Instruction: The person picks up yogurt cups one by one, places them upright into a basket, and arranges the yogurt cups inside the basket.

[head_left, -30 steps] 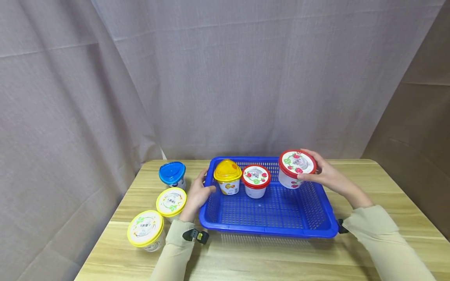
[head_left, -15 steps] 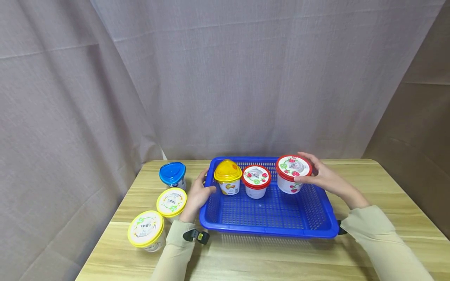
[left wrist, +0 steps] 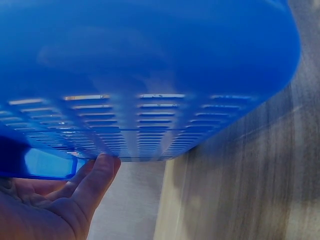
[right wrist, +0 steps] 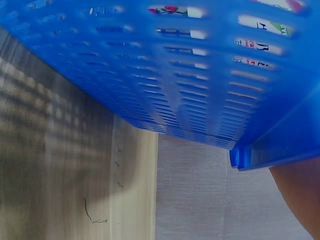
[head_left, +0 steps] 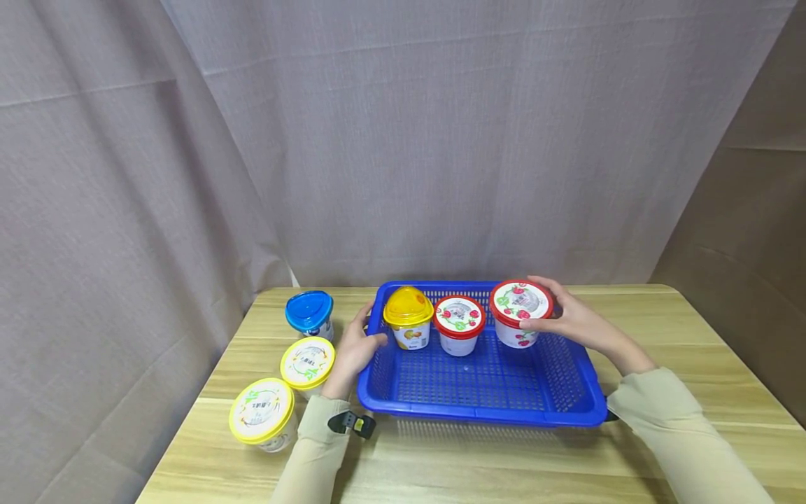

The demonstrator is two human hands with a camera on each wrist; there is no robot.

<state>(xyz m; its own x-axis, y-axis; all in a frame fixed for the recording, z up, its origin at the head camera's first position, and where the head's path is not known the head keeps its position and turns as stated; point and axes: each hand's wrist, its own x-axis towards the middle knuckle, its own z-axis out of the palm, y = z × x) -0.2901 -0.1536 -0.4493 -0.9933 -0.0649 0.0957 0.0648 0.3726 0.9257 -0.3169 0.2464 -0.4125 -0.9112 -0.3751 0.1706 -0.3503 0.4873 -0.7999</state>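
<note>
My right hand (head_left: 569, 318) grips a large white tub with a red lid (head_left: 520, 301), strawberry-like prints on it, in the back right part of the blue plastic basket (head_left: 481, 414). The thumb lies at the lid's front edge and the fingers go behind it. My left hand (head_left: 355, 350) holds the basket's left rim, the thumb over the top and the fingers outside. In the left wrist view, fingers (left wrist: 95, 182) show at the slotted wall. Along the basket's back stand a yellow domed-lid cup (head_left: 408, 318) and a smaller red-lidded tub (head_left: 459, 325).
Left of the basket, on the wooden table (head_left: 478, 469), stand a cup with a blue lid (head_left: 308, 313), a yellow-rimmed tub (head_left: 308, 362) and a larger yellow-rimmed tub (head_left: 262, 411). A grey curtain (head_left: 441, 140) hangs behind the table.
My right hand has moved the large red-lidded tub left and down into the basket, nearer the smaller red-lidded tub. The left hand and the basket have stayed in place.
</note>
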